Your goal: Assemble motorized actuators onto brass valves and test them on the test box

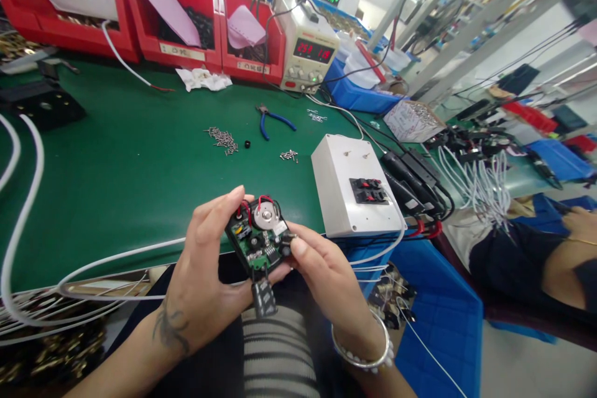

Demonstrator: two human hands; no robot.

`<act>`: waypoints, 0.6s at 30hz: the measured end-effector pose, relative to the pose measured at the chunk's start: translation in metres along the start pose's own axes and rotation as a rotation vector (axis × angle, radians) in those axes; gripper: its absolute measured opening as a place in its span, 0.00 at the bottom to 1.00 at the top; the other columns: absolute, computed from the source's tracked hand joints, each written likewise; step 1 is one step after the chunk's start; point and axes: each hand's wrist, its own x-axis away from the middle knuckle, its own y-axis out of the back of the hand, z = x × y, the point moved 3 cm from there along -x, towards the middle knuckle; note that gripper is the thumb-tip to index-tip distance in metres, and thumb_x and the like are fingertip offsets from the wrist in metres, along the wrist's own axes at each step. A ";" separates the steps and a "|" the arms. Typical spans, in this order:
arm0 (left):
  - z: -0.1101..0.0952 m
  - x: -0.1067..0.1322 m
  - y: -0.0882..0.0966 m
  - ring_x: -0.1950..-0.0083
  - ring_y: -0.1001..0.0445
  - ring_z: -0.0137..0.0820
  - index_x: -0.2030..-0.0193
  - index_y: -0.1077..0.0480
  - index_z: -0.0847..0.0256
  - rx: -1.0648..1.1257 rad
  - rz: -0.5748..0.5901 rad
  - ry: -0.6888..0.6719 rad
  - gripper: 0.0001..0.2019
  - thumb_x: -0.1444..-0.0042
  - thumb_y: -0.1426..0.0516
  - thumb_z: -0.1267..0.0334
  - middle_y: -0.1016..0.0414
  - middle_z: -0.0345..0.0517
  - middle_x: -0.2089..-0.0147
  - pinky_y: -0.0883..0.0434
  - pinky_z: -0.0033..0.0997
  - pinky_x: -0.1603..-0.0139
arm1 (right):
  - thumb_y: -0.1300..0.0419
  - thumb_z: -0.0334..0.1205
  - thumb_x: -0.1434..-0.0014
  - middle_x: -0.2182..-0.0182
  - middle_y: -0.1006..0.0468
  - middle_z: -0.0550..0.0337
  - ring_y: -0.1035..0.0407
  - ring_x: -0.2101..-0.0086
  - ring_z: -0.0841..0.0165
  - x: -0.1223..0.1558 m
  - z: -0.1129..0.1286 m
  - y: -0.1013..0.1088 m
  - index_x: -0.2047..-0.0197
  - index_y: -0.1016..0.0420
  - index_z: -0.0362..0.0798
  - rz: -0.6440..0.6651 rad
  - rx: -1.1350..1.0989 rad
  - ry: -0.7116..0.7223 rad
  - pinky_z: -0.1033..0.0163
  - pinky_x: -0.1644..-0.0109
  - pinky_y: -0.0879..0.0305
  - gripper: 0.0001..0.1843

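My left hand (196, 252), in the head view, curves in a wide C about the left side of a circuit board (259, 245) in a black housing, gripping it. My right hand (329, 267) is nearly closed, its thumb pressing the board's right edge; fingers beneath are partly hidden. The board lies between both hands, component side up, with a metal disc (267, 216) at its far end and a black cylinder (264, 297) hanging nearest me. Beyond my left hand: loose screws (222, 140). Beyond both hands: blue-handled cutters (280, 119). Beyond and right of my right hand: a white box (336, 193).
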 end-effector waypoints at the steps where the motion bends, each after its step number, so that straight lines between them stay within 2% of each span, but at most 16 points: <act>1: 0.001 -0.002 -0.001 0.38 0.27 0.47 0.24 0.48 0.44 -0.046 0.000 0.010 0.48 0.47 0.29 0.58 0.31 0.50 0.36 0.25 0.53 0.37 | 0.36 0.53 0.32 0.62 0.20 0.56 0.26 0.62 0.69 -0.004 0.001 0.003 0.43 0.20 0.47 -0.031 0.046 -0.003 0.66 0.55 0.26 0.22; 3: 0.005 -0.007 -0.003 0.39 0.26 0.46 0.24 0.48 0.47 -0.089 0.014 0.062 0.46 0.46 0.30 0.60 0.30 0.52 0.38 0.23 0.51 0.39 | 0.36 0.53 0.33 0.65 0.20 0.57 0.27 0.65 0.71 -0.013 0.003 0.009 0.42 0.21 0.45 -0.057 0.064 -0.007 0.68 0.58 0.27 0.24; 6: 0.009 -0.010 -0.008 0.38 0.26 0.45 0.25 0.47 0.49 -0.007 0.018 0.117 0.45 0.45 0.30 0.59 0.30 0.52 0.38 0.24 0.50 0.38 | 0.35 0.59 0.34 0.68 0.21 0.59 0.26 0.68 0.73 -0.019 0.000 0.009 0.42 0.23 0.43 0.019 -0.103 -0.041 0.71 0.61 0.27 0.30; 10: 0.008 -0.009 -0.010 0.35 0.30 0.43 0.25 0.47 0.47 0.064 -0.038 0.000 0.47 0.47 0.29 0.58 0.34 0.50 0.34 0.26 0.46 0.35 | 0.30 0.56 0.37 0.66 0.21 0.59 0.27 0.70 0.76 -0.015 -0.003 0.001 0.41 0.23 0.45 0.102 -0.261 -0.085 0.73 0.63 0.27 0.29; 12: 0.005 -0.009 -0.007 0.34 0.31 0.45 0.24 0.48 0.48 0.046 -0.026 -0.049 0.47 0.46 0.29 0.58 0.34 0.51 0.33 0.28 0.49 0.33 | 0.29 0.53 0.37 0.67 0.21 0.60 0.28 0.70 0.76 -0.014 -0.002 -0.001 0.41 0.22 0.46 0.087 -0.274 -0.083 0.72 0.62 0.26 0.28; 14: -0.001 -0.008 -0.001 0.31 0.33 0.49 0.24 0.48 0.48 -0.024 -0.011 -0.058 0.46 0.45 0.29 0.58 0.35 0.53 0.32 0.30 0.56 0.31 | 0.29 0.52 0.37 0.67 0.21 0.61 0.28 0.70 0.76 -0.014 0.001 0.000 0.42 0.21 0.47 0.075 -0.267 -0.070 0.72 0.62 0.26 0.26; 15: -0.006 -0.006 0.004 0.31 0.33 0.50 0.25 0.45 0.47 -0.066 -0.041 -0.071 0.46 0.47 0.29 0.57 0.35 0.52 0.31 0.30 0.58 0.31 | 0.30 0.52 0.37 0.67 0.21 0.61 0.28 0.70 0.76 -0.015 0.003 0.001 0.43 0.20 0.47 0.076 -0.261 -0.057 0.72 0.62 0.26 0.24; 17: -0.019 0.003 0.014 0.37 0.28 0.48 0.32 0.36 0.43 -0.070 -0.218 -0.097 0.39 0.50 0.28 0.57 0.31 0.47 0.37 0.25 0.57 0.36 | 0.31 0.52 0.36 0.67 0.20 0.60 0.26 0.70 0.74 -0.020 0.009 0.004 0.48 0.19 0.46 0.093 -0.250 -0.029 0.71 0.62 0.25 0.20; 18: -0.026 0.008 0.017 0.44 0.24 0.44 0.38 0.32 0.40 0.006 -0.293 -0.118 0.33 0.50 0.28 0.58 0.28 0.44 0.43 0.20 0.51 0.43 | 0.32 0.52 0.35 0.67 0.20 0.59 0.26 0.69 0.73 -0.023 0.013 0.007 0.51 0.18 0.46 0.101 -0.237 -0.020 0.70 0.61 0.25 0.18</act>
